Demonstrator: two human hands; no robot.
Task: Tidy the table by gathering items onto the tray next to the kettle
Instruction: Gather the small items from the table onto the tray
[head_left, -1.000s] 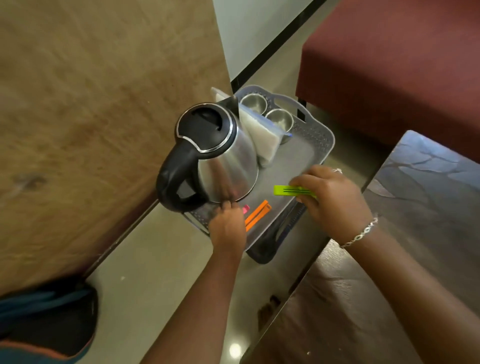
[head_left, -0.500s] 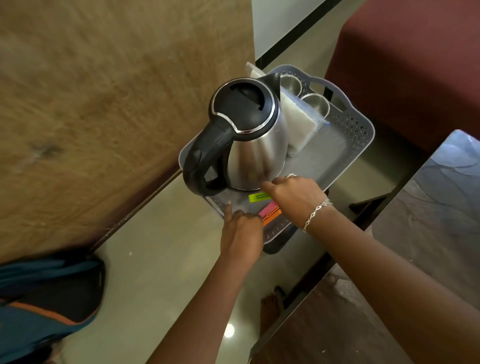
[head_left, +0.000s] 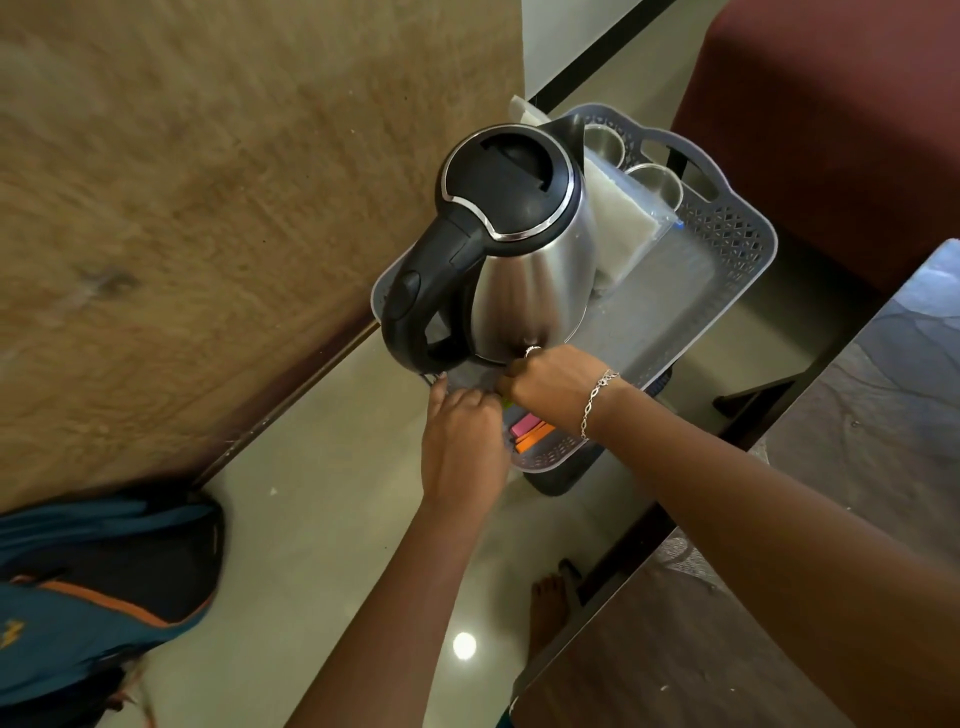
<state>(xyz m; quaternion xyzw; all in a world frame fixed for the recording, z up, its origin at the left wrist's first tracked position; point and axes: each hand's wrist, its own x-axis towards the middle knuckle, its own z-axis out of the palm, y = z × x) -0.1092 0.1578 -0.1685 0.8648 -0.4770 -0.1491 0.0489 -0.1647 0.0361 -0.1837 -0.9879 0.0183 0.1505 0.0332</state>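
A grey perforated tray (head_left: 727, 249) carries a steel kettle (head_left: 519, 234) with a black lid and handle. Both hands meet at the tray's near corner, just in front of the kettle's base. My right hand (head_left: 550, 384), with a bracelet on the wrist, has its fingers curled over a green strip (head_left: 506, 401), of which only a sliver shows. My left hand (head_left: 462, 441) lies with its fingers stretched onto the tray floor beside it. A pink strip (head_left: 522, 426) and an orange strip (head_left: 535, 438) lie on the tray just under my right wrist.
Two steel cups (head_left: 654, 179) and a clear bag of white packets (head_left: 618, 218) fill the tray's far end. A dark table (head_left: 857, 467) is at the right, a maroon seat (head_left: 831, 104) beyond. A wooden panel stands at the left, with a blue backpack (head_left: 78, 597) on the floor.
My right hand carried the green strip from the tray's right side to the near corner by the kettle. My left hand slid forward onto the tray. The camera moved closer.
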